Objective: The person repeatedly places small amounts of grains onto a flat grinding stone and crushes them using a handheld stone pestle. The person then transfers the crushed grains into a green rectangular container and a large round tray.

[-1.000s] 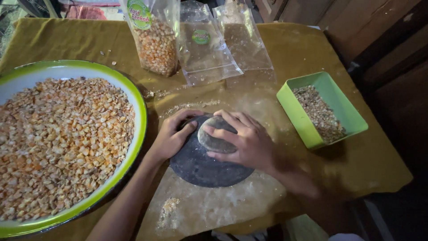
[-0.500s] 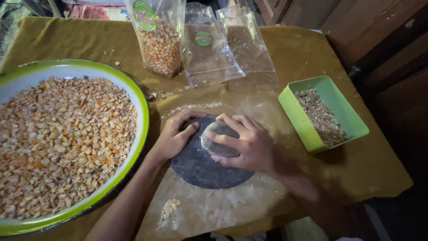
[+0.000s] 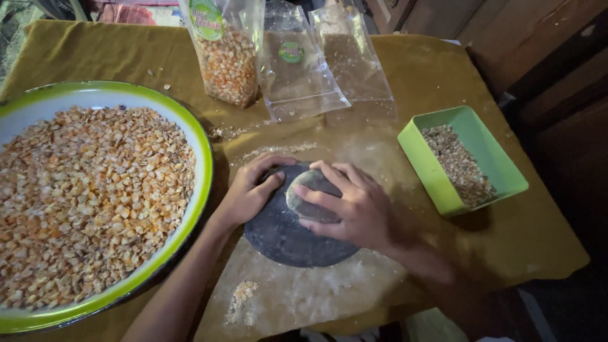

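Both hands are working a rounded grey stone [image 3: 310, 197] on a dark round slab [image 3: 288, 237] lying near the front edge of the table [image 3: 551, 250]. The right hand [image 3: 351, 206] is lying over the stone with its fingers spread and curled down around it, gripping it from above. The left hand [image 3: 253, 190] is cupping the stone's left side, fingers bent against it and thumb resting on the slab.

Compared with a second ago, the stone is sitting slightly farther right and toward the slab's far rim, and both hands have shifted with it, so the pressing or rolling motion appears to be continuing rather than ending.

A large green-rimmed bowl [image 3: 201, 161] of cracked corn is taking up the left side. A green tray [image 3: 418, 161] of finer bits is sitting by the right edge. A filled bag [image 3: 229, 60] and two empty clear bags [image 3: 304, 79] are lying along the far edge.
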